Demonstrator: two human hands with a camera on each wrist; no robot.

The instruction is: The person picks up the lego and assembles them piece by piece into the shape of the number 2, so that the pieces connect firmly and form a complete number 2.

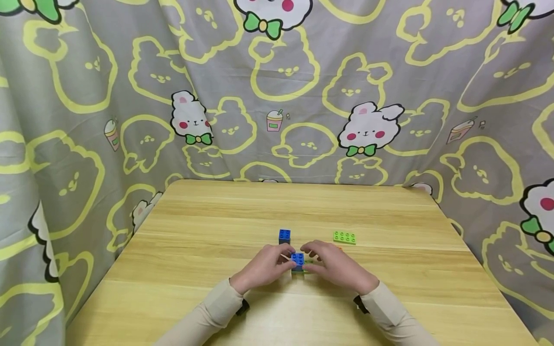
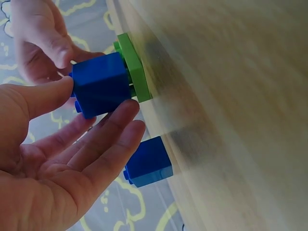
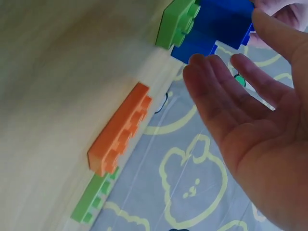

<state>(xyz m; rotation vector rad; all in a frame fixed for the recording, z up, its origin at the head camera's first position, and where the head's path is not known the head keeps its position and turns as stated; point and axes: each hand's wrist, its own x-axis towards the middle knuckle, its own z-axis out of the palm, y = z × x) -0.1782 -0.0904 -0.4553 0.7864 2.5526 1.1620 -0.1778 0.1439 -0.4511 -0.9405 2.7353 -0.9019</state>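
Near the middle of the table, a blue block (image 1: 297, 259) with studs on top sits on the end of a green plate brick (image 2: 136, 70). My left hand (image 1: 267, 265) holds this block, its thumb against the stud side and its fingers along the lower side. On the other side, my right hand (image 1: 335, 265) is spread loosely with fingers extended, close to the block; its thumb tip appears near the block's top edge in the right wrist view. A second blue block (image 2: 149, 162) stands upright on the table just beyond my left fingers.
An orange brick (image 3: 119, 129) lies beyond my right hand, mostly hidden by it in the head view. Behind that is another green plate brick (image 1: 344, 237). The wooden table (image 1: 207, 206) ends at a patterned curtain (image 1: 285, 77) at the back and sides.
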